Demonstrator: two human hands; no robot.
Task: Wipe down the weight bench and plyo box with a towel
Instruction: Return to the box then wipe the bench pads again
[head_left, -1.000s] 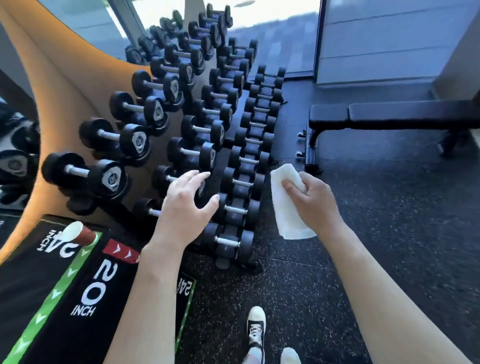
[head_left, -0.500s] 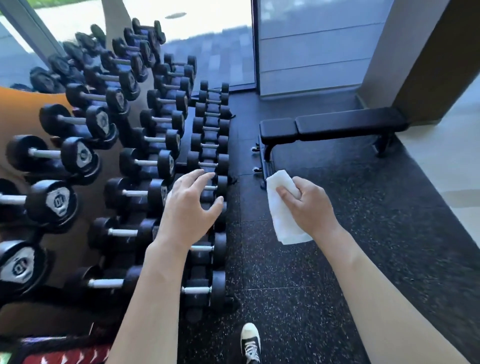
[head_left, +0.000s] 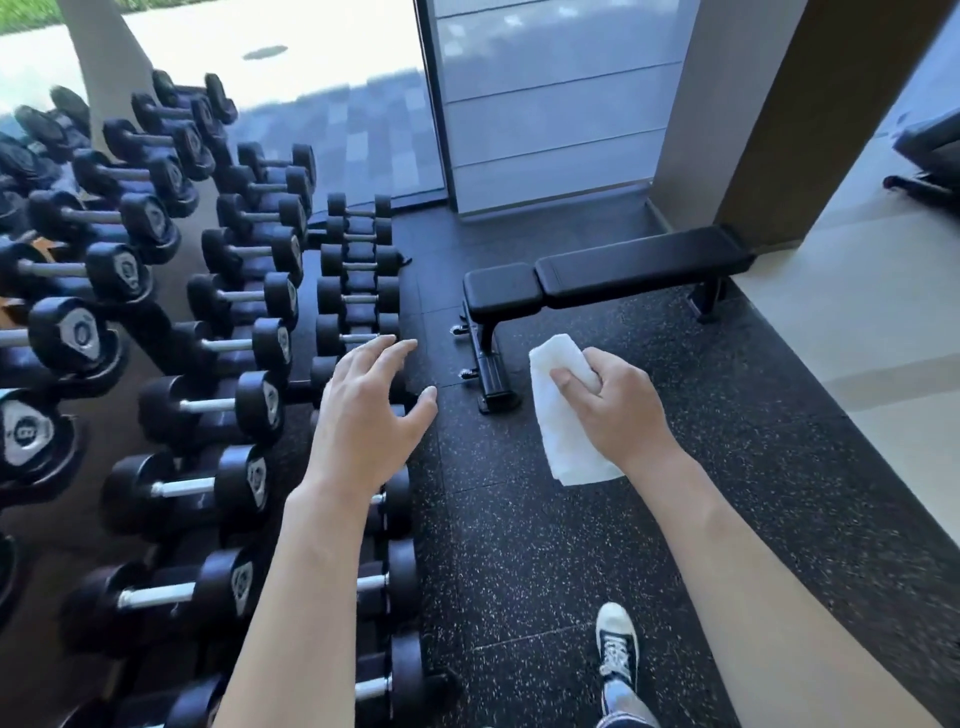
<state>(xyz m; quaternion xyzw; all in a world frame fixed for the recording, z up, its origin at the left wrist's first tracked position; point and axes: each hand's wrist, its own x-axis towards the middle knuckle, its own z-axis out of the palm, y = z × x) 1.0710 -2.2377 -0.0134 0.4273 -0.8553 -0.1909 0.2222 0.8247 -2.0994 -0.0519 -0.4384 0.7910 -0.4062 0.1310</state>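
A black padded weight bench (head_left: 623, 265) stands flat on the rubber floor ahead, its short seat pad at the left end. My right hand (head_left: 615, 408) grips a folded white towel (head_left: 563, 421) in the air, short of the bench's near foot. My left hand (head_left: 371, 415) hovers with fingers spread and holds nothing, above the edge of the dumbbell rack. The plyo box is out of view.
A tiered rack of black dumbbells (head_left: 228, 332) fills the left side. A dark pillar (head_left: 769, 114) and a glass wall (head_left: 550, 104) stand behind the bench. Pale floor (head_left: 852, 338) lies to the right, with another machine (head_left: 930, 156) at the far right. My sneaker (head_left: 617, 644) steps on the speckled mat.
The view has swung right and forward: the plyo box has left the frame and the bench has come nearer and more central. Both hands kept their pose.
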